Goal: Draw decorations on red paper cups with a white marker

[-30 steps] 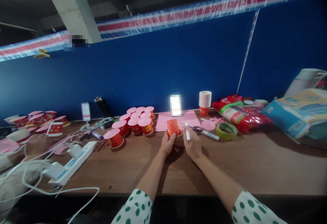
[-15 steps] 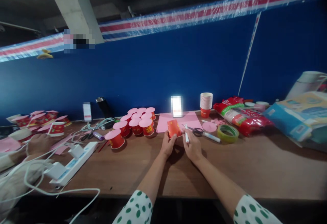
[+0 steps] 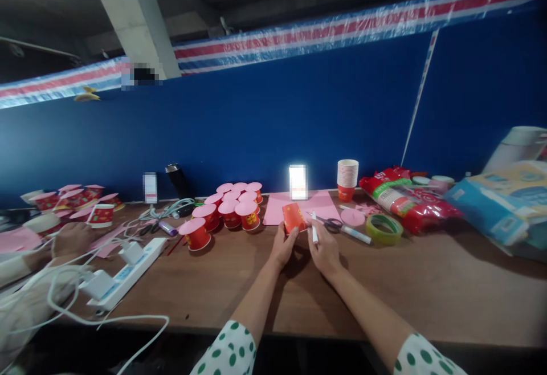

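My left hand (image 3: pixel 285 246) is closed around a red paper cup (image 3: pixel 293 217) with yellow print, tilted above the table's edge of a pink paper sheet (image 3: pixel 273 210). In my right hand (image 3: pixel 323 248) is a white glue stick or marker-like tube (image 3: pixel 315 229), held upright close to the cup; its exact kind is hard to make out. Scissors (image 3: pixel 333 224) lie just beyond my right hand, beside a white marker pen (image 3: pixel 356 235) and a pink paper disc (image 3: pixel 352 217). Several red cups topped with pink discs (image 3: pixel 229 207) stand to the left.
At the back are a lit phone (image 3: pixel 298 182) and a stack of paper cups (image 3: pixel 346 180). Tape (image 3: pixel 384 229), a red bag (image 3: pixel 410 201) and a blue package (image 3: pixel 491 204) lie right. A power strip (image 3: pixel 128 272) with cables and another person's hand (image 3: pixel 73 241) are left.
The view has shifted slightly, so everything sits a little lower and to the right. Both hands keep their hold on the cup and the white tube.
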The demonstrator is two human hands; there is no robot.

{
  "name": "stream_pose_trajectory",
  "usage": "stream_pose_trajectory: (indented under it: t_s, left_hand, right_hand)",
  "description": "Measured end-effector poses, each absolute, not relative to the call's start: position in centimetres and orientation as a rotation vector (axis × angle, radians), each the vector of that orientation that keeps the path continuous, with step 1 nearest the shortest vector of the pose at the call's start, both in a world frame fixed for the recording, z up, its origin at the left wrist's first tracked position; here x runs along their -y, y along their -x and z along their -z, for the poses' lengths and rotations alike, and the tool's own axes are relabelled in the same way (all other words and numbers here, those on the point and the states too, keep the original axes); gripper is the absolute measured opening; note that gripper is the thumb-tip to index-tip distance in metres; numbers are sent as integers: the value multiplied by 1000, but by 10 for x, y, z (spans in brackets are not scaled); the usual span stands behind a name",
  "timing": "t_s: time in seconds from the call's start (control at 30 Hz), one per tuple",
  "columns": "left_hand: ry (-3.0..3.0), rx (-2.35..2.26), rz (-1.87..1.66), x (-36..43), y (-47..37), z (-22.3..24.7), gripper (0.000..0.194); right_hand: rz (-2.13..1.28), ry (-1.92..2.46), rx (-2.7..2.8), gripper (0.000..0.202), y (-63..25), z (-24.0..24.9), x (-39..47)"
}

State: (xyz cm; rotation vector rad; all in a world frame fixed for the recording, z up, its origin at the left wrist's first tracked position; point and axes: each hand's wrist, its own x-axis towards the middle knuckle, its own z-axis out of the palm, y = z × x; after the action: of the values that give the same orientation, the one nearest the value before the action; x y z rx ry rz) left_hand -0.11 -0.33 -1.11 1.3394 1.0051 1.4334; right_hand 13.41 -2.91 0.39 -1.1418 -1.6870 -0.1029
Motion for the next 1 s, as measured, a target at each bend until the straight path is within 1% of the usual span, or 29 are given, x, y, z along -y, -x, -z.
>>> stream_pose_trajectory:
  t_s: [0.47, 0.7, 0.87, 1.0]
  left_hand:
    - [-1113, -901, -1435, 6, -2, 6, 51]
    - [-1158, -917, -1430, 10, -1, 1, 46]
    - [-1150, -957, -1419, 12, -2, -5, 46]
    - [-1156, -975, -1420, 12, -3, -3, 50]
  right_hand:
    - [62, 1150, 1688, 32, -134, -5, 29]
    - [28, 1146, 1689, 32, -134, -2, 27]
    - [39, 1159, 1694, 31, -134, -1, 26]
    - [57, 1153, 1694, 31, -134, 0, 25]
